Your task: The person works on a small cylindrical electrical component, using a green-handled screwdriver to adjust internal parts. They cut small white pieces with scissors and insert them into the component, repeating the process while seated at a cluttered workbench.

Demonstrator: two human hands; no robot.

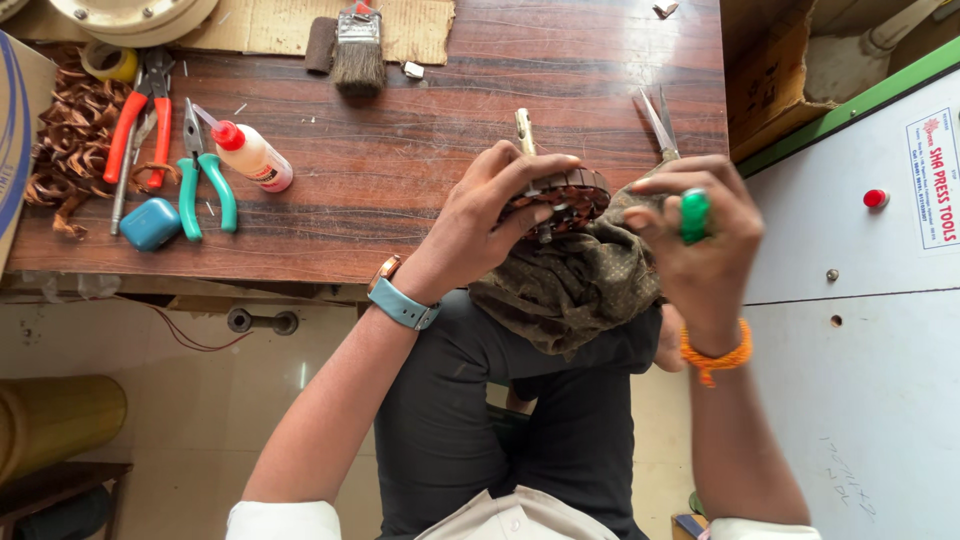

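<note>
Our left hand [490, 215] wraps its fingers around the copper-wound stator [560, 197] at the desk's [400, 170] front edge, over a brown cloth [570, 285]. Our right hand [705, 240] pinches a green-handled tool [694, 214] tight, just beside the stator.

Pliers [205, 170] left of glue bottle [252, 155]

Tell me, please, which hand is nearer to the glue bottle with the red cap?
Left. The left hand grips the wound motor core, just right of the glue bottle. The right hand, holding a green-handled tool, is farther right, beyond the core.
</note>
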